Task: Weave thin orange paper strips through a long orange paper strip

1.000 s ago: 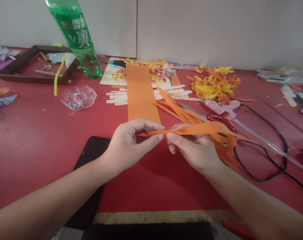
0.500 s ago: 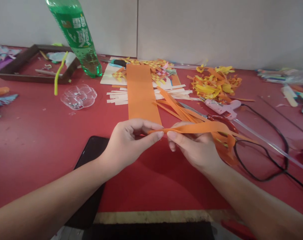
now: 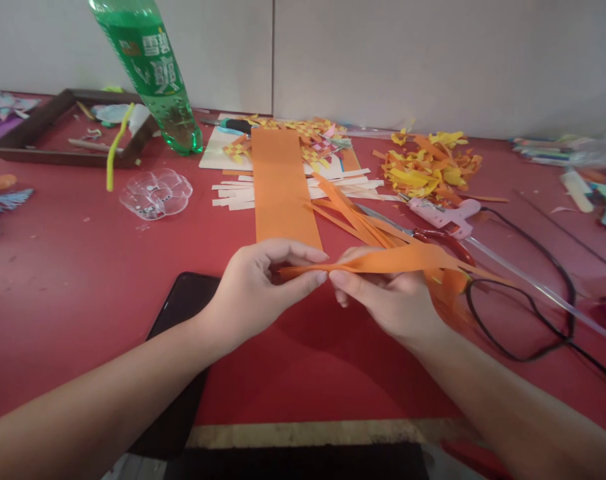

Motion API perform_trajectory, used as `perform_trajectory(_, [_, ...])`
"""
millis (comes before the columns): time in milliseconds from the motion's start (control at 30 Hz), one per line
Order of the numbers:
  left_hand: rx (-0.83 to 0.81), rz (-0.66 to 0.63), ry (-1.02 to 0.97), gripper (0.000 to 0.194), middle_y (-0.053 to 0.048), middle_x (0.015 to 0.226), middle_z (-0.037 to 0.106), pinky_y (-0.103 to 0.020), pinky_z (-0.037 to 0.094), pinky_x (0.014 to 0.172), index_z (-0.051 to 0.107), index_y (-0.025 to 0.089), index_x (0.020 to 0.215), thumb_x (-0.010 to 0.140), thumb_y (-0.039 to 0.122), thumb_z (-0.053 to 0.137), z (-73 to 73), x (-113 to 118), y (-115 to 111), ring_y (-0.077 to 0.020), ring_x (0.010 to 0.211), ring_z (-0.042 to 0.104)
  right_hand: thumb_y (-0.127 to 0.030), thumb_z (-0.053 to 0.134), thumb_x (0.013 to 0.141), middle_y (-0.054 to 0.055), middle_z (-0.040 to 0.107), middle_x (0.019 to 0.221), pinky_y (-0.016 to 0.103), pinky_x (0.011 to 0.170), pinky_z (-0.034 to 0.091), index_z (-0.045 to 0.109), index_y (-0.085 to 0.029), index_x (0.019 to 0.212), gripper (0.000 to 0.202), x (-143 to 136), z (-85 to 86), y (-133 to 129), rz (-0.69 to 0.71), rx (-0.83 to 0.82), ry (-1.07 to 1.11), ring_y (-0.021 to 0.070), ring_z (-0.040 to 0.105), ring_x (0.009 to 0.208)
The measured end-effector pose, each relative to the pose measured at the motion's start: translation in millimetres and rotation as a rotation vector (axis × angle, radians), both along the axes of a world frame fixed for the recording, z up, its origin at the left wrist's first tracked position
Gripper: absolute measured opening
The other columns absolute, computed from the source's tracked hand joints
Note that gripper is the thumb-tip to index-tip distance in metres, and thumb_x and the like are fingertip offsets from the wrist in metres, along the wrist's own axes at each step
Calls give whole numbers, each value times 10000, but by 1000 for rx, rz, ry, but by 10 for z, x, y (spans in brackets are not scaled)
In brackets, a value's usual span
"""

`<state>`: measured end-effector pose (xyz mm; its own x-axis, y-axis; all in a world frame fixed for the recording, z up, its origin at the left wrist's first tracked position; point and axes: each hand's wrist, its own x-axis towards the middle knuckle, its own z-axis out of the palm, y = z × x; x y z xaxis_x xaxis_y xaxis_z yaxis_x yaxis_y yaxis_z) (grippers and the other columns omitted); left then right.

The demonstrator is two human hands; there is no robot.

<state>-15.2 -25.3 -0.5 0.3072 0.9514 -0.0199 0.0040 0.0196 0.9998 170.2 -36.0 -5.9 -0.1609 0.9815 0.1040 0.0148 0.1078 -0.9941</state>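
Head view: the left hand point(image 3: 255, 287) and right hand point(image 3: 387, 297) both pinch one orange paper strip point(image 3: 383, 261) between thumb and fingers, just above the red desk point(image 3: 83, 280). Since a moment ago, the strip's end has slid further into the left hand's pinch. Beyond the hands lies a wide orange sheet point(image 3: 283, 187); scissors point(image 3: 433, 237) sit beside the right hand.

A paper-craft workplace, set up on a red bench point(image 3: 73, 267) against a plain pale wall point(image 3: 383, 60). Cut orange strips point(image 3: 353, 217), a wide orange sheet point(image 3: 283, 187), white strips point(image 3: 233, 197) and a heap of yellow and orange scraps point(image 3: 427, 167) lie about. A glue gun point(image 3: 445, 215) with its black cord point(image 3: 533, 300), scissors point(image 3: 423, 237), a wooden frame point(image 3: 43, 140) and a green bottle point(image 3: 155, 73) stand among them.
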Motion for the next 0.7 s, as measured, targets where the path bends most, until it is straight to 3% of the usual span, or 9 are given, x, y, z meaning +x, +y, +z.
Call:
perform_trajectory(167, [45,-18,-38,73,12,851,776,-143,588,760,724,183,878,812,200,747,18,9,-14,-100,807,734,-262,773,793,-25,634,599,241,480,522,706,-228,741,92,11,-54,-5,-6,-21,68,107,601,505])
perform_trajectory(700, [52,-22,15,118,-7,902,790,-162,587,767,746,192,912,812,254,757,23,-16,-19,-122,841,737,-263,763,816,-33,620,577,239,475,477,711,-212,697,140,73,-97,30,23,-95,124,101,577,509])
